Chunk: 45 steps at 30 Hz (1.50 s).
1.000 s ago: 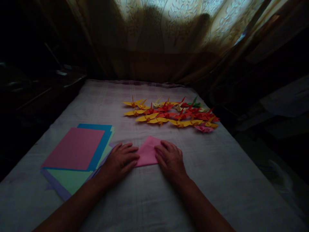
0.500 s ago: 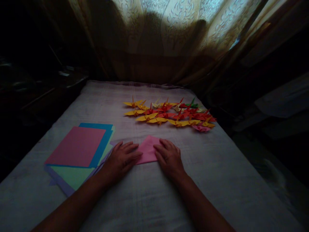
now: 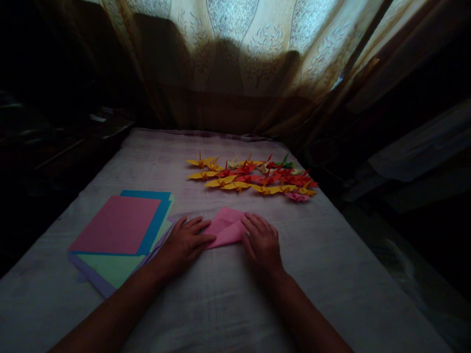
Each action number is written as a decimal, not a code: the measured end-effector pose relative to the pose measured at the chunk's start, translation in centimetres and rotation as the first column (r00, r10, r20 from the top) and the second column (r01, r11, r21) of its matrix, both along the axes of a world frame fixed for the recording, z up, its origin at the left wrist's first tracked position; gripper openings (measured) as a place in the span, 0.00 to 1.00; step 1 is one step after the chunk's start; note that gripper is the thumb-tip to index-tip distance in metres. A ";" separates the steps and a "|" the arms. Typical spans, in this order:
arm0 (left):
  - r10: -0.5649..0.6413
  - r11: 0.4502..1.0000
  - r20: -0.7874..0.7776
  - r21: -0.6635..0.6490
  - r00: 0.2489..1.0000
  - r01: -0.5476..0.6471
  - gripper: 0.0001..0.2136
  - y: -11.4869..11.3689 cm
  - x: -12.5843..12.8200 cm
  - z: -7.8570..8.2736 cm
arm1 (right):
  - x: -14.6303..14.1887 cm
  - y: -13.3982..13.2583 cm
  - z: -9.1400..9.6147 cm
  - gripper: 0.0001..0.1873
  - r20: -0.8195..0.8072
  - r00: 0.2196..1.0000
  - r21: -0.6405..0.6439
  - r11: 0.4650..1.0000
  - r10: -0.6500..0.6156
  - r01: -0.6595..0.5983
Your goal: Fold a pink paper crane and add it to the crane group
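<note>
A folded sheet of pink origami paper (image 3: pixel 228 224) lies between my hands, with a flap lifted along its near side. My left hand (image 3: pixel 187 242) rests at the paper's left corner, its fingers stretched out flat and the thumb on the paper. At the right corner, my right hand (image 3: pixel 263 242) has its fingers curled and grips the paper's edge between thumb and fingers. The right fingertips partly cover that corner.
On the left is a stack of square papers, a pink sheet (image 3: pixel 117 224) on top of blue sheets (image 3: pixel 147 230), with pale green and purple ones beneath. Several folded paper cranes (image 3: pixel 253 176) stand in rows beyond my hands. A patterned curtain (image 3: pixel 235 63) hangs behind the cloth-covered surface (image 3: pixel 221 304).
My right hand has drawn the paper's near flap up, and a fold now slants across it. The left hand has hardly moved. The view has shifted slightly.
</note>
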<state>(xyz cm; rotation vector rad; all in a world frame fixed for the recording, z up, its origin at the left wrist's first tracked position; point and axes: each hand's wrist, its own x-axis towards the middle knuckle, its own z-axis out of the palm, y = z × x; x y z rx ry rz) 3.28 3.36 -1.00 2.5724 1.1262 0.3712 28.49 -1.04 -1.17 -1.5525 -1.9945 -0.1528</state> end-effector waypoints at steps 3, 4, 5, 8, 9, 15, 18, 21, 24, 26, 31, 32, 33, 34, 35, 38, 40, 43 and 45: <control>-0.005 1.000 0.011 0.024 1.000 0.005 0.13 0.0 -0.1 -0.3 | -1.7 -1.4 0.6 0.22 0.140 0.975 -0.061 0.985 0.170 -0.163; -0.005 1.000 0.014 0.028 1.000 0.005 0.13 0.0 -0.1 -0.3 | -2.2 -1.6 0.6 0.23 0.164 0.963 -0.109 0.974 0.213 -0.197; -0.004 1.000 0.017 0.029 1.000 0.003 0.13 0.0 -0.1 -0.4 | -2.6 -1.8 0.5 0.24 0.178 0.954 -0.157 0.964 0.241 -0.214; -0.003 1.000 0.012 0.014 1.000 0.003 0.13 0.0 -0.1 -0.2 | -3.3 -2.0 0.2 0.26 0.184 0.952 -0.285 0.940 0.246 -0.188; -0.005 1.000 0.005 0.007 1.000 0.005 0.13 0.0 -0.1 -0.1 | -3.3 -1.9 0.1 0.27 0.181 0.955 -0.313 0.934 0.237 -0.172; -0.024 1.000 0.006 -0.006 1.000 0.024 0.14 0.2 -0.3 -0.1 | -3.2 -2.0 0.1 0.28 0.160 0.965 -0.366 0.920 0.210 -0.140; -0.025 1.000 0.021 -0.008 0.999 0.025 0.14 0.3 -0.4 -0.2 | -3.2 -2.1 -0.1 0.29 0.162 0.966 -0.353 0.926 0.201 -0.134; -0.023 0.999 0.017 -0.027 1.000 0.024 0.14 0.3 -0.4 -0.3 | -3.2 -2.1 -0.3 0.30 0.168 0.968 -0.331 0.936 0.186 -0.122; -0.016 0.999 0.005 -0.043 1.000 0.017 0.14 0.3 -0.5 -0.2 | -3.2 -2.1 -0.5 0.30 0.168 0.970 -0.329 0.937 0.177 -0.114; -0.018 0.999 0.003 -0.041 1.000 0.018 0.14 0.3 -0.5 -0.2 | -3.2 -2.1 -0.5 0.31 0.170 0.971 -0.332 0.937 0.169 -0.105; -0.015 0.998 0.013 -0.055 1.000 0.016 0.14 0.3 -0.3 -0.1 | -3.3 -2.1 -0.4 0.30 0.163 0.974 -0.336 0.937 0.155 -0.093; -0.016 0.998 0.021 -0.059 1.000 0.017 0.14 0.3 -0.4 -0.1 | -3.3 -2.1 -0.3 0.30 0.160 0.975 -0.340 0.936 0.152 -0.090; -0.018 0.998 0.032 -0.064 0.999 0.020 0.14 0.3 -0.5 -0.1 | -3.3 -2.1 -0.3 0.30 0.158 0.976 -0.346 0.934 0.150 -0.087; -0.023 0.997 0.046 -0.074 0.999 0.026 0.15 0.3 -0.7 -0.1 | -3.3 -2.1 -0.2 0.30 0.157 0.976 -0.354 0.931 0.148 -0.084; -0.029 0.996 0.062 -0.088 0.998 0.034 0.15 0.4 -0.9 -0.1 | -3.3 -2.1 -0.2 0.30 0.158 0.976 -0.364 0.928 0.148 -0.082; -0.033 0.989 0.124 -0.141 0.992 0.051 0.14 0.5 -2.0 0.4 | -3.4 -2.1 0.0 0.30 0.167 0.975 -0.390 0.918 0.148 -0.073; -0.020 0.986 0.163 -0.162 0.986 0.047 0.12 0.4 -2.8 1.0 | -3.5 -2.1 0.1 0.30 0.175 0.974 -0.409 0.911 0.143 -0.060; -0.009 0.988 0.179 -0.151 0.984 0.037 0.11 -0.2 -3.8 1.7 | -3.5 -2.0 0.4 0.31 0.191 0.970 -0.472 0.880 0.150 -0.043; -0.017 0.990 0.165 -0.136 0.986 0.040 0.10 -0.8 -4.2 1.9 | -3.5 -1.9 0.6 0.32 0.204 0.966 -0.519 0.854 0.158 -0.030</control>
